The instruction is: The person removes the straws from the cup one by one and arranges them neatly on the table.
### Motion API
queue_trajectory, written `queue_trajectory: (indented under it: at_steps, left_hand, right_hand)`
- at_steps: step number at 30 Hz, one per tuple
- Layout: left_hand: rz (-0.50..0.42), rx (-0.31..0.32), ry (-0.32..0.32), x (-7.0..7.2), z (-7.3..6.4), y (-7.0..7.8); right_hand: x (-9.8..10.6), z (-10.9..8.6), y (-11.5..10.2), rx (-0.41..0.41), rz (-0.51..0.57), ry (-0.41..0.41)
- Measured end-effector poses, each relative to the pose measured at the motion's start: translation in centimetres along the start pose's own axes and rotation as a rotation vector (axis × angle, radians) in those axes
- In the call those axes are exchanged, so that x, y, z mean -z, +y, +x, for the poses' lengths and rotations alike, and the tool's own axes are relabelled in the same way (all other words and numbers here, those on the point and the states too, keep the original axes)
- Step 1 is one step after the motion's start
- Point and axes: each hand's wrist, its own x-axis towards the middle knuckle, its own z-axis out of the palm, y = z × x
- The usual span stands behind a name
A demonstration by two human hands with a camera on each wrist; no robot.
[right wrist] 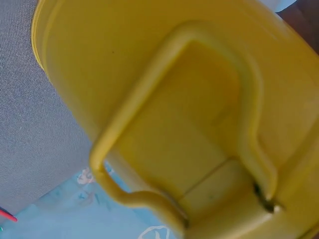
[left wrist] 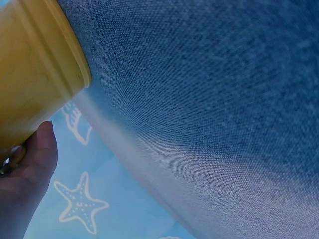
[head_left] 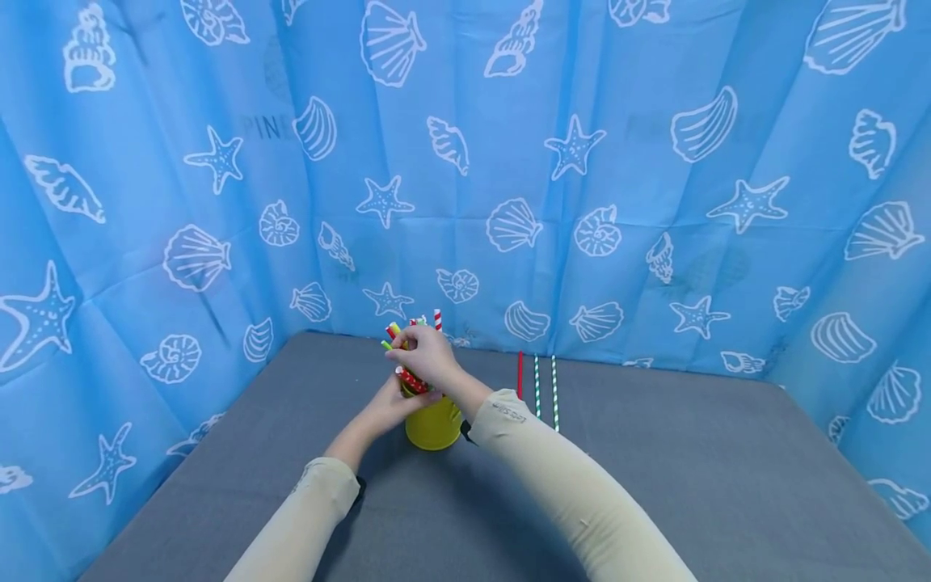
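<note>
A yellow metal bucket [head_left: 432,427] stands on the grey table, with several patterned straws leaning out of its top. My left hand [head_left: 388,406] grips the bucket near its rim from the left, the thumb lying across the front; the left wrist view shows a fingertip against the yellow wall [left wrist: 35,64]. Over the bucket's mouth, my right hand [head_left: 433,356] has thumb and forefinger curled together at a green straw [head_left: 386,345], seemingly pinching it. A red dotted straw [head_left: 411,380] slants out below those fingers. Close up in the right wrist view is the bucket's side handle [right wrist: 134,94].
To the right of the bucket, a red straw [head_left: 520,373] and two green-and-white striped straws lie on the grey tabletop [head_left: 655,469]. A blue curtain [head_left: 509,178] printed with shells and starfish hangs behind the table and along both sides.
</note>
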Motion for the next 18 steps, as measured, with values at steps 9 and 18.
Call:
queue_trajectory:
  at_steps: [9, 18]
  left_hand:
    - [0.001, 0.013, 0.019, -0.1, -0.1, 0.0]
    - [-0.003, 0.169, 0.06, 0.0, -0.4, 0.3]
  right_hand:
    - [1.9, -1.5, -0.3, 0.061, 0.051, 0.006]
    - [5.1, -3.2, -0.6, 0.066, 0.236, 0.09]
